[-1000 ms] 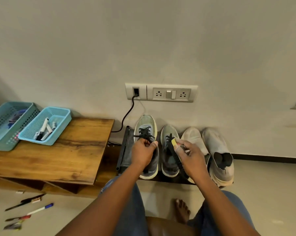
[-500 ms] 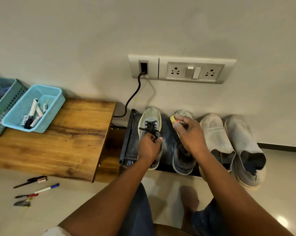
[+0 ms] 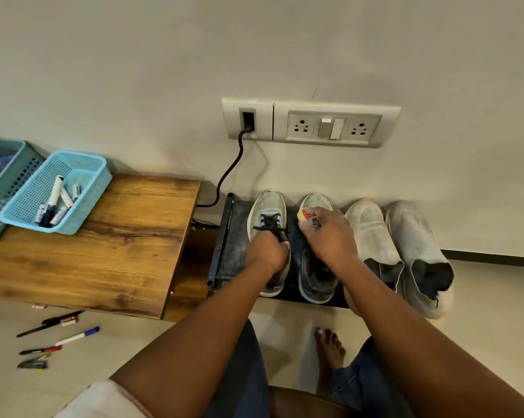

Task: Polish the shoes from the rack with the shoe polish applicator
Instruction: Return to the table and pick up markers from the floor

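Two grey-green lace-up sneakers stand side by side on a low black shoe rack (image 3: pixel 229 251) against the wall. My left hand (image 3: pixel 266 251) grips the left sneaker (image 3: pixel 268 206) at its black laces. My right hand (image 3: pixel 327 236) holds a small applicator (image 3: pixel 304 215) with a yellow and red end, pressed on the upper of the right sneaker (image 3: pixel 316 279) near its toe. My hand hides most of the applicator.
A pair of white slip-on shoes (image 3: pixel 372 236) stands right of the sneakers. A wooden table (image 3: pixel 103 245) on the left carries two blue baskets (image 3: pixel 58 191) of markers. Pens (image 3: pixel 76 336) lie on the floor. A black cable (image 3: pixel 230 170) runs from the wall socket. My bare foot (image 3: pixel 330 351) rests below.
The view has moved closer and tilted down. My right hand with the applicator has slid forward along the right sneaker towards its toe. My left hand keeps hold of the left sneaker.
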